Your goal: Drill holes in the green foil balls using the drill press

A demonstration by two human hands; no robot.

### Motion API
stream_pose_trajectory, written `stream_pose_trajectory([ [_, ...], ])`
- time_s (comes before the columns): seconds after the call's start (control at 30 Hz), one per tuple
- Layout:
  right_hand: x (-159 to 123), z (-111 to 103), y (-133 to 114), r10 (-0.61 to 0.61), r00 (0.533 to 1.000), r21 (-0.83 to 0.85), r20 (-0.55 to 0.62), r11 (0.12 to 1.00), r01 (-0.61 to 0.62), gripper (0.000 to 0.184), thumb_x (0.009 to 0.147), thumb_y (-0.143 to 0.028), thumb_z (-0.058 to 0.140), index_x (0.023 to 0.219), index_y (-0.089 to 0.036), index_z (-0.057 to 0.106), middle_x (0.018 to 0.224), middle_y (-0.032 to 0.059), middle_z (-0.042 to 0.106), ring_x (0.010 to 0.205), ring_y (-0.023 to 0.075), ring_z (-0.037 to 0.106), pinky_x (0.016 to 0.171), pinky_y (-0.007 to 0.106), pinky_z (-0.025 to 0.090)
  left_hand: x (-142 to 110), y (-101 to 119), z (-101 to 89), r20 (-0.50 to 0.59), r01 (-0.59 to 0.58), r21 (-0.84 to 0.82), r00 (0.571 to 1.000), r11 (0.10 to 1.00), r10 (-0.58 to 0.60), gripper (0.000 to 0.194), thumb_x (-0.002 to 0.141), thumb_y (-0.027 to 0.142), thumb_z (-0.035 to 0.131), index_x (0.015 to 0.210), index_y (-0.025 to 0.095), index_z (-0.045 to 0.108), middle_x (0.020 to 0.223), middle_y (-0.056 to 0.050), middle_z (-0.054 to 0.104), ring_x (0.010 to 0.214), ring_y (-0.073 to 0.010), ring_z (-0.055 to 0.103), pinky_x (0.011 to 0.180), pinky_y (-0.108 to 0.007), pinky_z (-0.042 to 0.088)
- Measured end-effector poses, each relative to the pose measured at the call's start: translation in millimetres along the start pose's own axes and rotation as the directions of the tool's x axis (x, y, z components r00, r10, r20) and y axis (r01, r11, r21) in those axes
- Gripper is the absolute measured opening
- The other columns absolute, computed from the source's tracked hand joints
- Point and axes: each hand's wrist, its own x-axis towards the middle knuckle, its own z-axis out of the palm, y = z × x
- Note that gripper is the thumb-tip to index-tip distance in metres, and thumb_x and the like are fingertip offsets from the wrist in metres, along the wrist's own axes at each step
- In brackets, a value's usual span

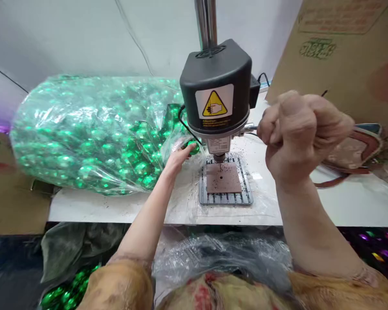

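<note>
- Drill press (218, 77) stands ahead of us at twelve o'clock.
- Our left hand (177, 158) holds a shiny green bauble (194, 149) at the chuck's (219, 158) nine o'clock.
- Our right hand (299, 133) is fisted around the feed lever (250, 128), between two and three.

Equipment count: one table (358, 198), one drill (216, 69), one post (207, 23), one warning label (215, 102), one visible lever (251, 128), one base (226, 203) and one board (226, 186) with one visible hole (221, 177). Two hands are in view, one left hand (180, 156) and one right hand (299, 133), with one green ball (193, 148) at the left. Also count two cartons (339, 64), one handbag (345, 148) and one sack (67, 116) on the table; its green contents (142, 168), the green balls (66, 295) at lower left and the coloured pieces (380, 256) at lower right are too numerous to count.
</note>
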Motion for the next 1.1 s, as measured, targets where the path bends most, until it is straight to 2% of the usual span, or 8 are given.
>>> stream_pose_trajectory([
  [0.1, 1.5, 0.3, -1.3, -0.005, 1.0, 0.0, 0.006, 1.0, 0.005, 0.044, 0.089, -0.023, 0.058, 0.052, -0.018, 0.036, 0.042, -0.006, 0.026, 0.039, 0.0061, 0.037, 0.045, 0.028, 0.022, -31.3, -11.9, 6.2, 0.15, -0.023, -0.095, 0.988, 0.995, 0.037, 0.051, 0.077, 0.052, 0.076, 0.114, 0.018, 0.066, 0.075, 0.001, 0.067, 0.055, -0.0077, 0.054, 0.051, -0.02, 0.042],
  [0.17, 2.1, 1.2, -1.1, -0.023, 1.0, 0.004, -0.002, 1.0, 0.023, 0.045, 0.089, -0.022, 0.058, 0.052, -0.018, 0.034, 0.042, -0.006, 0.027, 0.039, 0.0058, 0.036, 0.045, 0.028, 0.022, -49.1, -20.5, 11.0, 0.221, -0.04, -0.135, 0.973, 0.99, 0.07, 0.055, 0.079, 0.055, 0.074, 0.12, 0.019, 0.064, 0.088, -0.003, 0.071, 0.067, -0.0115, 0.062, 0.057, -0.021, 0.046],
  [0.3, 2.2, 3.5, 1.5, -0.055, 0.998, 0.012, -0.028, 0.998, 0.056, 0.046, 0.089, -0.021, 0.058, 0.052, -0.017, 0.032, 0.042, -0.0059, 0.028, 0.039, 0.0041, 0.034, 0.044, 0.026, 0.02, -69.7, -37.0, 22.1, 0.302, -0.13, -0.14, 0.939, 0.982, 0.167, 0.053, 0.085, 0.052, 0.07, 0.127, 0.021, 0.062, 0.115, -0.007, 0.07, 0.102, -0.0207, 0.065, 0.083, -0.029, 0.052],
  [0.37, 1.9, 4.0, 2.2, -0.052, 0.998, 0.016, -0.027, 0.999, 0.052, 0.045, 0.089, -0.02, 0.058, 0.052, -0.017, 0.033, 0.042, -0.006, 0.027, 0.039, 0.004, 0.034, 0.044, 0.025, 0.021, -72.5, -43.5, 27.4, 0.324, -0.182, -0.123, 0.922, 0.976, 0.212, 0.051, 0.086, 0.049, 0.07, 0.127, 0.021, 0.062, 0.119, -0.008, 0.069, 0.109, -0.0224, 0.064, 0.094, -0.034, 0.05],
  [0.6, 0.8, 0.7, -4.0, 0.002, 1.0, -0.028, 0.007, 1.0, -0.002, 0.045, 0.09, -0.024, 0.057, 0.054, -0.018, 0.032, 0.044, -0.0054, 0.028, 0.041, 0.0051, 0.037, 0.045, 0.027, 0.022, -69.6, -57.2, 39.0, 0.329, -0.286, -0.016, 0.904, 0.958, 0.275, 0.056, 0.084, 0.042, 0.072, 0.132, 0.019, 0.057, 0.116, -0.01, 0.069, 0.095, -0.0218, 0.065, 0.081, -0.033, 0.054],
  [0.7, -0.1, -0.9, -7.0, 0.063, 0.998, -0.099, 0.02, 0.993, -0.06, 0.046, 0.091, -0.031, 0.057, 0.054, -0.019, 0.032, 0.045, -0.0047, 0.029, 0.043, 0.0054, 0.038, 0.046, 0.028, 0.024, -69.0, -59.5, 40.7, 0.333, -0.325, -0.014, 0.89, 0.945, 0.311, 0.054, 0.083, 0.039, 0.073, 0.131, 0.019, 0.057, 0.118, -0.01, 0.068, 0.098, -0.0221, 0.066, 0.083, -0.033, 0.054],
  [0.9, -1.1, -1.4, -9.4, 0.091, 0.996, -0.139, 0.017, 0.986, -0.087, 0.049, 0.09, -0.038, 0.057, 0.055, -0.019, 0.029, 0.047, -0.004, 0.027, 0.044, 0.0054, 0.037, 0.048, 0.029, 0.024, -70.6, -57.6, 39.1, 0.364, -0.354, 0.005, 0.872, 0.935, 0.328, 0.051, 0.081, 0.031, 0.075, 0.127, 0.02, 0.057, 0.115, -0.008, 0.068, 0.097, -0.02, 0.065, 0.085, -0.032, 0.053],
  [1.1, -1.1, -1.7, -10.7, 0.075, 0.997, -0.138, 0.029, 0.988, -0.07, 0.047, 0.091, -0.034, 0.056, 0.056, -0.018, 0.029, 0.047, -0.0037, 0.027, 0.045, 0.0049, 0.038, 0.048, 0.028, 0.024, -71.2, -59.0, 38.8, 0.346, -0.347, -0.048, 0.874, 0.937, 0.341, 0.049, 0.08, 0.029, 0.076, 0.124, 0.019, 0.057, 0.113, -0.008, 0.067, 0.103, -0.0211, 0.064, 0.093, -0.035, 0.052],
])
